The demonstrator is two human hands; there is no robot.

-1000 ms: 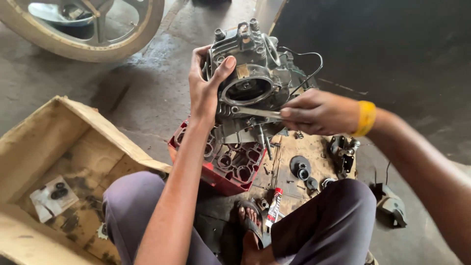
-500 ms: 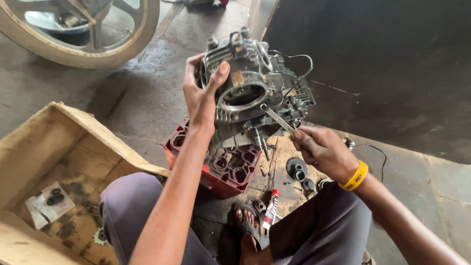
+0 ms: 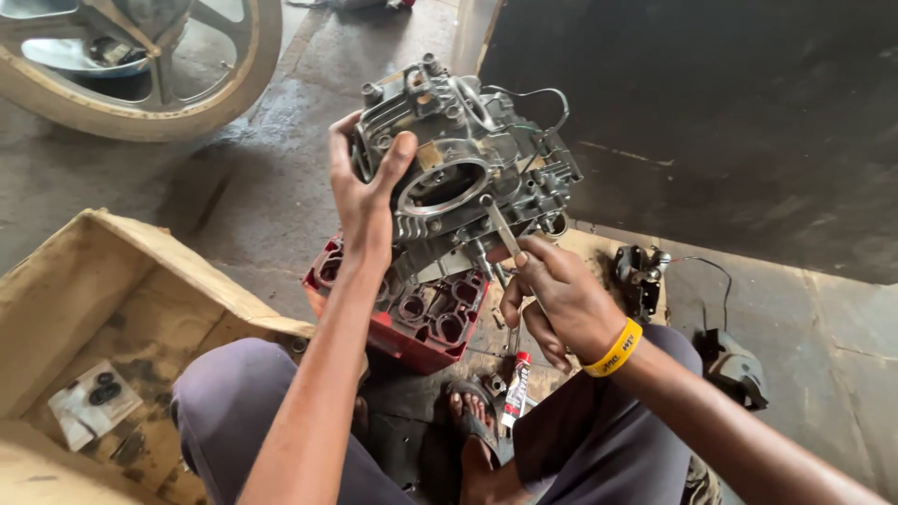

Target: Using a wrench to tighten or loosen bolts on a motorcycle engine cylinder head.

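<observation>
My left hand (image 3: 367, 201) is wrapped around the left side of the grey engine casing (image 3: 463, 178), thumb pressed on its upper face and fingers curled behind it, so it is closed firmly on the metal and holds it tilted up off the floor, the round bore facing me. My right hand (image 3: 554, 297) sits just below and to the right of the casing, its fingers pinched shut around a slim metal tool (image 3: 501, 229) whose tip rests against the rim of the bore; a yellow wristband (image 3: 615, 349) circles that wrist. The casing hangs directly over a red plastic tray (image 3: 412, 313) of round pockets, which lies on the concrete floor (image 3: 234, 201) between my knees. I cannot tell whether the casing's lower edge touches the tray. Near my sandalled foot (image 3: 472, 425) lies a small red and white tube (image 3: 516, 388). To my left stands an open cardboard box (image 3: 84, 309) with a little clear bag of dark rings (image 3: 94, 404) inside. A spoked wheel (image 3: 140, 56) lies at the upper left, well apart from the hands. To my right, some dark engine parts (image 3: 641, 276) with a wire sit on the floor beside a dark sheet (image 3: 748, 112).
</observation>
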